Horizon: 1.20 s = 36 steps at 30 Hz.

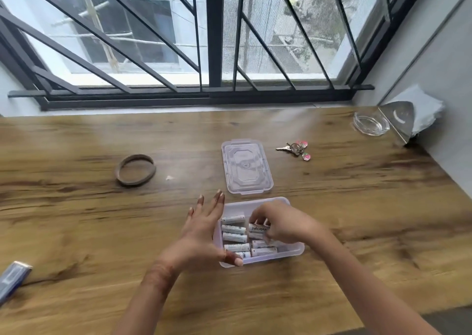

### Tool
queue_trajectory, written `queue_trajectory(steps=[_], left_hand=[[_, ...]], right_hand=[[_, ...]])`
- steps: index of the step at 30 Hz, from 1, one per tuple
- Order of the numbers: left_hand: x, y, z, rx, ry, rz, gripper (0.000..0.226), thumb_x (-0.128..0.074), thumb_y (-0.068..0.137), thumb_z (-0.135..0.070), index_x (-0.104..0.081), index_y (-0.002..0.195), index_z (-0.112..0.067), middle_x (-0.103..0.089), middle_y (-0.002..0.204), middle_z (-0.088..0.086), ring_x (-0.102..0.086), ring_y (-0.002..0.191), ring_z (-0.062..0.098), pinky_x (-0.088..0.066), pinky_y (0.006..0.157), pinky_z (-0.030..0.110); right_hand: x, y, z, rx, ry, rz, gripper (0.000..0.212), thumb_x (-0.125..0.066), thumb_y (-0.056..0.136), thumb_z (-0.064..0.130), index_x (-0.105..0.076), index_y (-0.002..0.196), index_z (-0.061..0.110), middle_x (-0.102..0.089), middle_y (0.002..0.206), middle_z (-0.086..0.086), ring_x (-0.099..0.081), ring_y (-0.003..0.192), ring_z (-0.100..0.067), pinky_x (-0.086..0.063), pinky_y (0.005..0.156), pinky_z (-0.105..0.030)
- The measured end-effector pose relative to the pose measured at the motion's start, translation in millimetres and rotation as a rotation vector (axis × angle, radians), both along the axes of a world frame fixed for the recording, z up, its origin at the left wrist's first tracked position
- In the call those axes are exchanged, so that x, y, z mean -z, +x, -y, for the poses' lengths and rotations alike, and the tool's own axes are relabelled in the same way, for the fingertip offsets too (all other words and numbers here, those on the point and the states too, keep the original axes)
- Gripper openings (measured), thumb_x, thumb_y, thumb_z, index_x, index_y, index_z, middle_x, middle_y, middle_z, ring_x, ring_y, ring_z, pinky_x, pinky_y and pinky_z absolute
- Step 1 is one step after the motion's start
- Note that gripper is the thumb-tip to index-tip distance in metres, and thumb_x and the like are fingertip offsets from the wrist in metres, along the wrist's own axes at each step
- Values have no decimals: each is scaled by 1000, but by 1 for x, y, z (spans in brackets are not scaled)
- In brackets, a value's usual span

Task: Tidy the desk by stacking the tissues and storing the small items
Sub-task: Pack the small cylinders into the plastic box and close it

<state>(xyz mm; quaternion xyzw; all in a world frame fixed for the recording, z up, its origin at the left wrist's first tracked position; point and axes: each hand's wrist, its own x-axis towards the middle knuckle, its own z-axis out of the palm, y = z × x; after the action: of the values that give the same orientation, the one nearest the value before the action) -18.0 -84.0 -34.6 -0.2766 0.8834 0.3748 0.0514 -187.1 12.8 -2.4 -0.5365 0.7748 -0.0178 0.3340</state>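
Note:
A clear plastic box (293, 251) sits on the wooden desk (76, 219) in front of me, with several white batteries (233, 237) lying inside. My left hand (204, 235) rests flat against the box's left wall, fingers spread, thumb on the near corner. My right hand (278, 223) reaches into the box from the right, fingers pinched on a battery (258, 228). The box's clear lid (246, 169) lies flat just behind it. White tissues (424, 109) sit in a triangular holder at the far right corner.
A set of keys (295, 148) with pink charms lies right of the lid. A brown ring band (135, 169) lies at the left. A glass ashtray (370, 125) stands by the tissue holder. A blue object (12, 278) lies at the left edge. A barred window runs behind.

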Motion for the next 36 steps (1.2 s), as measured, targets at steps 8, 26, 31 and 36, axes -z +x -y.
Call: queue_trajectory(steps=[8, 26, 31, 36], left_hand=[[-1, 1, -2, -9, 35, -8, 135, -53, 27, -83, 22, 130, -39, 28, 142, -26, 28, 136, 11, 18, 108, 29], [1, 20, 0, -230, -42, -97, 127, -29, 31, -98, 16, 133, -38, 19, 144, -23, 20, 136, 4, 10, 114, 28], [-4, 59, 25, -417, -69, -132, 131, -21, 31, -101, 9, 139, -34, 10, 143, -23, 16, 134, 1, 4, 117, 29], [-15, 107, 68, -523, -76, -190, 97, -59, 72, -61, -9, 147, -25, -8, 152, -16, 4, 143, 10, -5, 116, 28]], right_hand=[[10, 0, -4, 81, -165, -42, 54, -42, 81, -11, -59, 119, 22, -62, 116, 3, -53, 110, -20, -51, 87, -36], [-14, 28, 37, 85, -564, 429, 15, -62, 86, 7, -68, 98, 12, -71, 88, -2, -66, 81, -8, -51, 76, -16], [-16, 75, 76, 15, -562, 530, 14, -62, 86, 9, -68, 98, 14, -69, 82, 2, -67, 81, -13, -50, 74, -20], [-16, 131, 121, 15, -571, 633, 16, -60, 87, 6, -68, 98, 14, -70, 83, -5, -65, 76, -10, -46, 57, -11]])
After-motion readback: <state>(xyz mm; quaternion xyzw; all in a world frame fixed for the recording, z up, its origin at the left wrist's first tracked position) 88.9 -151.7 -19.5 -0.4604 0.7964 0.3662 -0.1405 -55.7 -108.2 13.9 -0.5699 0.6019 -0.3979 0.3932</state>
